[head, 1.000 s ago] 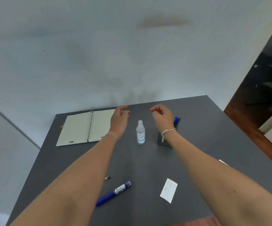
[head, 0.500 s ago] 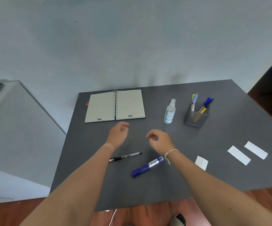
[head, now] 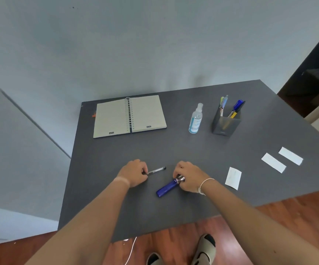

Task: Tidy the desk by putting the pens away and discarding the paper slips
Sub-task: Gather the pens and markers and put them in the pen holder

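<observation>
On the dark grey desk [head: 174, 146], my left hand [head: 133, 175] is closed on the near end of a thin black pen [head: 157, 170] that still lies flat. My right hand [head: 188, 175] grips the capped end of a thick blue marker [head: 167, 188], whose body rests on the desk. Three white paper slips lie to the right: one [head: 233, 177] near my right wrist, two more [head: 273, 162] [head: 290, 155] by the right edge. A grey pen holder [head: 225, 123] with several pens stands at the back right.
An open spiral notebook [head: 129, 116] lies at the back left. A clear spray bottle [head: 196, 119] stands just left of the pen holder. A white cabinet [head: 11, 140] sits left of the desk. Wooden floor and my feet [head: 202, 249] show below the front edge.
The view tilted down and both hands came back from the far side to the near middle of the desk. The left closed on the black pen, the right on the blue marker.
</observation>
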